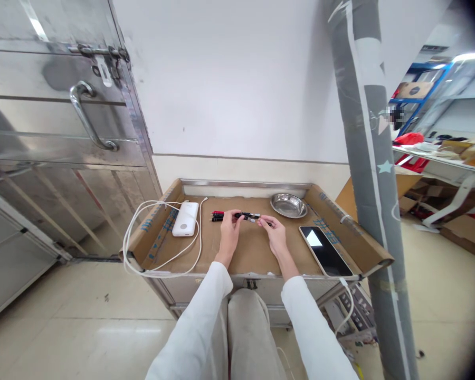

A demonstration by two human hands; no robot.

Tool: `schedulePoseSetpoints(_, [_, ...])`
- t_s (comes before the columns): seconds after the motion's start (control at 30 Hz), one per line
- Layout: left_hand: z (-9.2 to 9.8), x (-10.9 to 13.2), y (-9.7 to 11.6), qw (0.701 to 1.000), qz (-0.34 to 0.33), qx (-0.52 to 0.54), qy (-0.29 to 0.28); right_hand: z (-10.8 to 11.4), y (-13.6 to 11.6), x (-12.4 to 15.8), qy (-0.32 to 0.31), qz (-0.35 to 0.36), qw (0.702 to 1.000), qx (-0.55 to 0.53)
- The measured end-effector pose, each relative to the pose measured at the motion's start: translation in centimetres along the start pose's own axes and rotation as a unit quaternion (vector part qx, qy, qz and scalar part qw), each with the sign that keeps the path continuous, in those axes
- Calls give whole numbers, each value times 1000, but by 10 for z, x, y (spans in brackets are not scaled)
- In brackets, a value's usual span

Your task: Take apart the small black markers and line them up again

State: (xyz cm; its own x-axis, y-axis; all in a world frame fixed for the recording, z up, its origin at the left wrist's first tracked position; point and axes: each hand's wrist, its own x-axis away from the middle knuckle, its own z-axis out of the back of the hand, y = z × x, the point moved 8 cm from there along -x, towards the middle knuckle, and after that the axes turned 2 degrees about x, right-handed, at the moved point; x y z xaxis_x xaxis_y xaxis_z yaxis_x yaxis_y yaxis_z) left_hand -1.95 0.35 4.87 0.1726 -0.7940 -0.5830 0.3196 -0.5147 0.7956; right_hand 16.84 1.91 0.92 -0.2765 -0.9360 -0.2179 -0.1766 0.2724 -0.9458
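My left hand [230, 226] is closed around a black pen [246, 215] held level above the cardboard-lined table [245, 248]. My right hand [276, 231] pinches the right end of that same pen, fingers pressed together. Just left of my left hand lie a red pen and a black pen [217, 216] side by side on the cardboard. Both of my sleeves are white.
A white power bank [186, 218] with a looping white cable [142, 253] lies at the left. A steel dish [288, 205] sits at the back right, a phone [325, 250] at the right. A steel cabinet [63, 132] stands left, a grey wrapped pillar [374, 174] right.
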Motion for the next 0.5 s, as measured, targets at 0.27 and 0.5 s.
schedulePoseSetpoints(0.27, [-29, 6, -4, 972, -21, -149, -182, -8, -8, 4, -28, 26, 995, 93])
schedulePoseSetpoints(0.5, [-38, 2, -10, 954, -36, -234, -186, -35, -7, 8, -147, 89, 952, 255])
